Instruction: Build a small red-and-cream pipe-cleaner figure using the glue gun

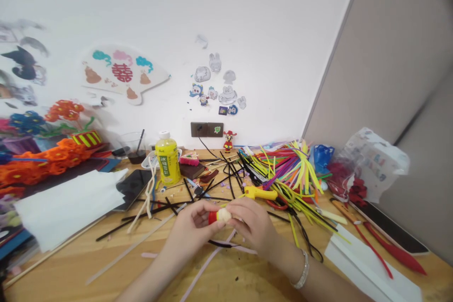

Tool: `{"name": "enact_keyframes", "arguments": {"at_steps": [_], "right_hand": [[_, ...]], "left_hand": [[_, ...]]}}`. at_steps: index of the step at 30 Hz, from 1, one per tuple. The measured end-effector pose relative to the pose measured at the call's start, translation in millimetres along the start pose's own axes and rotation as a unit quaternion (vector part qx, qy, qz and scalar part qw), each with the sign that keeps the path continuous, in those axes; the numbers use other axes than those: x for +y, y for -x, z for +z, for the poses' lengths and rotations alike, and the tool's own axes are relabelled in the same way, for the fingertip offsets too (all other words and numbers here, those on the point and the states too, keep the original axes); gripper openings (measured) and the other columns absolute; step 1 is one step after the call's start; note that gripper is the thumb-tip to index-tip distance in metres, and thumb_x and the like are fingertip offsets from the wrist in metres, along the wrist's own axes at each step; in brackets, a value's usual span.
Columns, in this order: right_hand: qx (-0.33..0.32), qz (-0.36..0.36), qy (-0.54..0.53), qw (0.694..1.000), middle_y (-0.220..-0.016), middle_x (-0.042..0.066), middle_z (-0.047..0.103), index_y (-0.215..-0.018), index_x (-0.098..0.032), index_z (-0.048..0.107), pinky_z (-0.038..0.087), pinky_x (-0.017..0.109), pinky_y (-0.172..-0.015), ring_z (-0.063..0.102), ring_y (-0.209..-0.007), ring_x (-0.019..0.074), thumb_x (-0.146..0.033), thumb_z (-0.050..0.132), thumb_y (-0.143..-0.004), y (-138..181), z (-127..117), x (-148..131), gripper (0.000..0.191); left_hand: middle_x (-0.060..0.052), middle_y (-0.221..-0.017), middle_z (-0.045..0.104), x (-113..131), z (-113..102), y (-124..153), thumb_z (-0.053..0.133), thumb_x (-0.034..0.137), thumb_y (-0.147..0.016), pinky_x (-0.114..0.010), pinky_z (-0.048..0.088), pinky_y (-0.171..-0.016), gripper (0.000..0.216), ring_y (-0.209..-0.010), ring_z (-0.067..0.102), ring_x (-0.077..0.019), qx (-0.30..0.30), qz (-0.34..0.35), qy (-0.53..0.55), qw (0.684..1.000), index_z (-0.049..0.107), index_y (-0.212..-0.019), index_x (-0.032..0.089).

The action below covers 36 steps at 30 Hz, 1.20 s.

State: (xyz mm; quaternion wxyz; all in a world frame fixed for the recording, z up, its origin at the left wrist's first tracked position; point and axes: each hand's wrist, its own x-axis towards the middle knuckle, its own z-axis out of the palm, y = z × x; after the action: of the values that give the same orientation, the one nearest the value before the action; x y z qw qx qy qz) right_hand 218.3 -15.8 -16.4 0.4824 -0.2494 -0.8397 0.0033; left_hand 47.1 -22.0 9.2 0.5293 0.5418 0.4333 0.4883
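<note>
Between both hands, low over the front of the table, is a small craft piece [224, 215] with a red band, a yellow strip and a cream rounded end. My left hand [194, 222] grips its red side between thumb and fingers. On the cream end, the fingers of my right hand [253, 224] are closed; they partly cover it. Just behind the hands lies a yellow glue gun [261, 193]. Beneath them, a pale lilac pipe cleaner [208, 264] and black pipe cleaners [155, 207] rest on the wooden table [155, 276].
A yellow drink bottle [168, 163] stands at back left, near a plastic cup [136, 153]. Many coloured pipe cleaners [283, 165] are heaped at back right. White paper [71, 205] and orange pipe-cleaner flowers [53, 165] occupy the left. A small red figurine [229, 142] stands by the wall.
</note>
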Motion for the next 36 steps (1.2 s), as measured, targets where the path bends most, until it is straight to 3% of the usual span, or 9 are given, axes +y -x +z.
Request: {"name": "enact_keyframes", "arguments": {"at_steps": [7, 18, 25, 32, 36], "right_hand": [[-0.045, -0.057, 0.051, 0.996, -0.093, 0.013, 0.065, -0.105, -0.014, 0.05, 0.052, 0.032, -0.073, 0.06, -0.085, 0.0198, -0.026, 0.042, -0.091, -6.0, -7.0, 0.4, 0.021], [-0.07, 0.019, 0.02, 0.997, -0.085, 0.01, 0.065, -0.094, -0.016, 0.054, 0.052, 0.03, -0.069, 0.061, -0.08, 0.0187, -0.037, 0.032, -0.093, -3.2, -0.9, 1.7, 0.03], [-0.078, 0.03, 0.015, 0.996, -0.088, 0.011, 0.063, -0.098, -0.015, 0.052, 0.05, 0.033, -0.07, 0.059, -0.082, 0.0195, -0.034, 0.033, -0.093, 5.1, 7.6, 12.8, 0.028], [-0.058, 0.038, 0.014, 0.997, -0.087, 0.011, 0.062, -0.097, -0.015, 0.051, 0.049, 0.033, -0.069, 0.058, -0.081, 0.0198, -0.031, 0.035, -0.092, 6.0, 11.8, 14.1, 0.024], [-0.032, 0.075, 0.018, 0.997, -0.082, 0.01, 0.063, -0.096, -0.014, 0.053, 0.049, 0.032, -0.066, 0.059, -0.077, 0.0203, -0.039, 0.036, -0.091, 5.1, 12.7, 13.0, 0.03]], "left_hand": [[0.001, -0.06, 0.068, 5.7, 2.6, 1.7, 0.078, 0.016, -0.043, -0.021, 0.048, -0.058, 0.024, -0.057, 0.06, -0.0118, 0.021, -0.036, 0.028, 0.999, 0.063, -0.061, 0.015], [0.0, -0.061, 0.07, 0.2, 2.6, -0.3, 0.081, 0.022, -0.04, -0.019, 0.048, -0.058, 0.03, -0.058, 0.061, -0.0115, 0.013, -0.055, 0.045, 0.997, 0.063, -0.063, 0.015], [-0.001, -0.063, 0.069, -0.6, 3.3, -1.9, 0.08, 0.028, -0.045, -0.022, 0.049, -0.061, 0.03, -0.06, 0.061, -0.013, 0.005, -0.036, 0.027, 0.999, 0.064, -0.066, 0.015], [-0.002, -0.069, 0.069, -11.9, 1.3, -3.9, 0.079, 0.026, -0.05, -0.025, 0.049, -0.067, 0.027, -0.067, 0.062, -0.0148, -0.01, 0.008, 0.045, 0.999, 0.064, -0.07, 0.016], [-0.003, -0.079, 0.07, -15.5, -0.1, -5.4, 0.079, 0.02, -0.052, -0.026, 0.049, -0.073, 0.03, -0.076, 0.063, -0.0157, -0.048, 0.021, 0.074, 0.996, 0.064, -0.078, 0.016]]}}
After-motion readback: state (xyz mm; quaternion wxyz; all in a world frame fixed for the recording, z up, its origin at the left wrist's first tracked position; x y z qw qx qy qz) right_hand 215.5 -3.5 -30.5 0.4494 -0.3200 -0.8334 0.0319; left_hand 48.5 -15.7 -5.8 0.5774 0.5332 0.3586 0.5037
